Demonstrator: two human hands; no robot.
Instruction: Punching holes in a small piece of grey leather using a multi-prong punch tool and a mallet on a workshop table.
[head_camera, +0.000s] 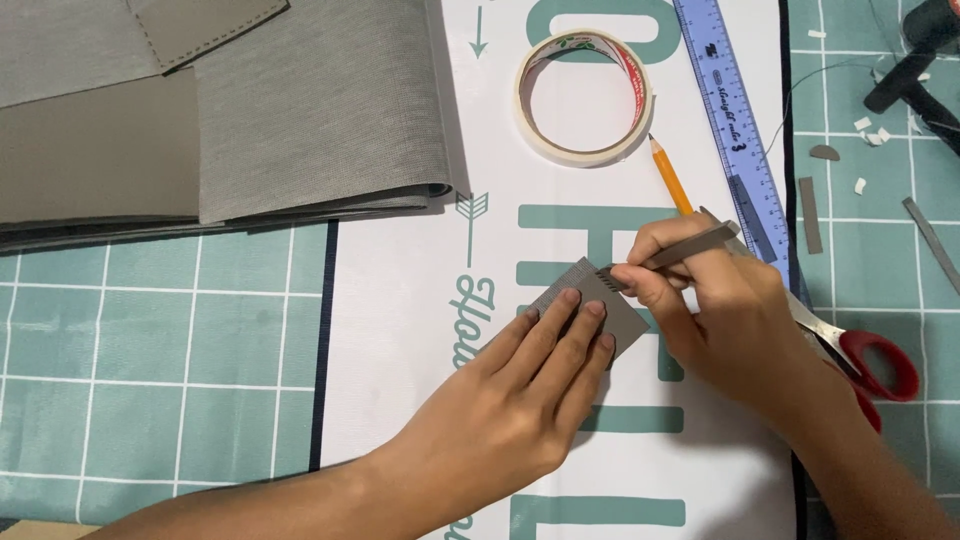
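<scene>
I pin the grey leather piece (590, 305) flat with open left hand (525, 385); right hand (700, 300) grip pinches the pronged metal tool (690, 247), which I judge should meet the edge squarely.

Surface (150, 350) under a teal grid mat
White sheet (400, 350) at centre; grey fabric (300, 110) at 10 o'clock; scissors (870, 360) at 3 o'clock.
</scene>
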